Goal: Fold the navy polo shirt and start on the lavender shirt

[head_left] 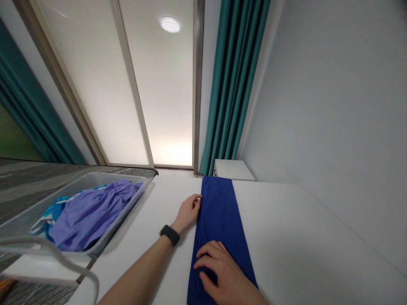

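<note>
A long, folded strip of dark blue cloth [219,224] lies lengthwise on a white table [286,228]. My left hand [187,214], with a black watch [170,235] on its wrist, pinches the cloth's left edge near the far end. My right hand [222,271] lies on the near part of the cloth, fingers spread and pressing down, with no fold gathered in them. The cloth's near end runs out of view below.
Left of the table, a grey plastic basket [104,176] holds a lilac garment [92,216] and a turquoise patterned cloth [51,222]. A white rail [54,254] curves at the lower left. A white cabinet [233,169] stands beyond the table, beside a teal curtain [235,84].
</note>
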Tool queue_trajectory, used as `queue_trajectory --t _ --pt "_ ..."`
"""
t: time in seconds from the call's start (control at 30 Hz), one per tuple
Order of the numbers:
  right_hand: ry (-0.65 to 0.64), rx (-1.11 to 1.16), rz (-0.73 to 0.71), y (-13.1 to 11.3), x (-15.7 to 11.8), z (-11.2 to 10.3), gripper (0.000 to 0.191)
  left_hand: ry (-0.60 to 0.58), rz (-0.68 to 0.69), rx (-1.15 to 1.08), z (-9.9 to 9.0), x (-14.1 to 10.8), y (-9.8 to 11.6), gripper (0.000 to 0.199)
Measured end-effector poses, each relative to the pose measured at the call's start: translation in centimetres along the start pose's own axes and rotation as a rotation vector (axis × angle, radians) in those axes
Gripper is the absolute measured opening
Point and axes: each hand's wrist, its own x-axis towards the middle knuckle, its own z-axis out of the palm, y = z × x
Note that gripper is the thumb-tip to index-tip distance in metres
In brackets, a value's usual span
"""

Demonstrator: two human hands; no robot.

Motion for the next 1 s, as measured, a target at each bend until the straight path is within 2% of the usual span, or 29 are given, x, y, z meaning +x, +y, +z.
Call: queue_trajectory --t 0.07,0.1,0.17,0.23,0.3,0.43,0.67,0.83,0.93,1.0 --pt "0.037 0.023 0.01 0.1 0.0 0.0 0.03 0.013 0.158 0.082 -0.4 0.1 0.3 0.035" --pt "0.048 0.038 0.016 0.2 0.0 0.0 0.03 -0.016 0.25 0.136 -0.5 0.2 0.6 0.036" --pt "0.044 0.063 0.017 0.3 0.1 -0.1 0.03 -0.143 0.404 0.239 -0.7 0.5 1.1 0.038" --pt "0.039 0.072 0.007 0.3 0.2 -0.1 0.028 -0.271 0.463 0.321 -0.6 1.0 1.3 0.04" --pt "0.042 0.071 0.002 0.3 0.3 -0.1 0.028 -0.326 0.434 0.377 -0.2 1.7 1.0 0.046" --pt "0.042 0.079 0.004 0.3 0.3 -0.1 0.028 -0.363 0.368 0.389 0.4 3.4 -0.7 0.053" --pt "0.028 0.058 0.008 0.3 0.3 -0.1 0.027 -0.344 0.266 0.354 0.4 5.2 -3.0 0.052" --pt "0.032 0.084 0.017 0.2 0.3 -0.2 0.03 -0.257 0.255 0.31 0.3 5.1 -3.1 0.05" --pt "0.094 0.161 0.037 0.5 0.4 -0.3 0.028 -0.22 0.326 0.236 -0.1 3.9 -2.6 0.052" --pt "0.156 0.217 0.036 0.7 0.4 -0.2 0.025 -0.254 0.392 0.207 -0.6 2.4 -2.1 0.053"
